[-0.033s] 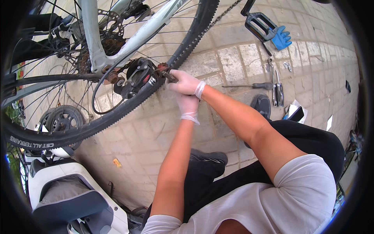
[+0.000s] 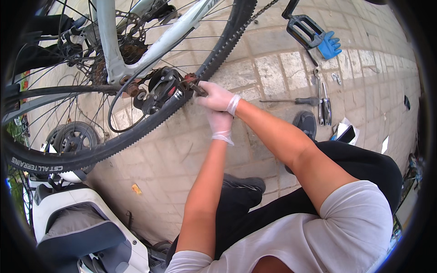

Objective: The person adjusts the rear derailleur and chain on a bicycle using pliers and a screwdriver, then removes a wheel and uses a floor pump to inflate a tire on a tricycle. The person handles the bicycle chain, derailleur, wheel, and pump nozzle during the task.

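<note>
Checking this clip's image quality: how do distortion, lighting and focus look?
Head view: strong fisheye, paving joints bending toward the dark circular border; head view: bluish fringing at the rim beside the shirt; head view: derailleur and right hand read clearly, without obvious motion blur, while far-right rim detail looks soft; head view: daylight, with paving shaded beside the white scooter.

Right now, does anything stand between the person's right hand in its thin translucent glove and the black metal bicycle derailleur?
Only a short, rusty-brown metal piece in the grip of the right hand sits between it and the derailleur; nothing else visible blocks the way.
</note>
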Tool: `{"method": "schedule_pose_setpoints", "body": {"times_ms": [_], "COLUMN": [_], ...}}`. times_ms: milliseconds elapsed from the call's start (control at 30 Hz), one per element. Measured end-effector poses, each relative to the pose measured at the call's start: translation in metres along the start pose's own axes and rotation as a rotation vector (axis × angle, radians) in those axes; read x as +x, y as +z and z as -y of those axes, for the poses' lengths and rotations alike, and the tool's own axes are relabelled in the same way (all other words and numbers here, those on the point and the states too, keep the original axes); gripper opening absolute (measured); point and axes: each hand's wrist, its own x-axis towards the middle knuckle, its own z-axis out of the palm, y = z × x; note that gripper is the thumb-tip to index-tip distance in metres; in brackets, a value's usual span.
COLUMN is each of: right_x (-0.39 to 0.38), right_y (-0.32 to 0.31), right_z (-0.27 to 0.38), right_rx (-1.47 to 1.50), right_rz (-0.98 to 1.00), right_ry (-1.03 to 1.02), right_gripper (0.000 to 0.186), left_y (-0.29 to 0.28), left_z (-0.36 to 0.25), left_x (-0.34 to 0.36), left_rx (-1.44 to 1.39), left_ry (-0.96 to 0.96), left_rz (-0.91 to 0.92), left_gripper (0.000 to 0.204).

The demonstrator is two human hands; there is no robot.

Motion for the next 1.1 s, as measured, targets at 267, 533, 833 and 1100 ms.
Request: {"method": "schedule_pose_setpoints", "body": {"times_ms": [267,533,833,1100], "right_x": [0.002,-0.005,-0.006,-0.008], "right_y": [0.008,-0.014,-0.008,0.02], "right_z": [0.005,0.014,0.021,0.011], "right_rx": [-0.14,0.127,0.164,0.209], "right_rz": [-0.023,0.107,0.097,-0.143], "right_ry": [-0.257,0.059,0.129,0.119], "right_gripper": [0.032,0.043,0.036,0.033], "left_y": [0.012,0.005,-0.017,-0.025], "left_z": [0.008,-0.031,-0.035,-0.002], "left_x": [-0.009,-0.012,-0.014,-0.009], "left_rx": [-0.547,-0.332,-0.307,-0.294], "left_ry": [0.087,0.007,0.138,0.121], "left_rz": [-0.093,-0.303,-0.333,-0.213], "left_gripper": [0.041,0.057,0.066,0.069]}}
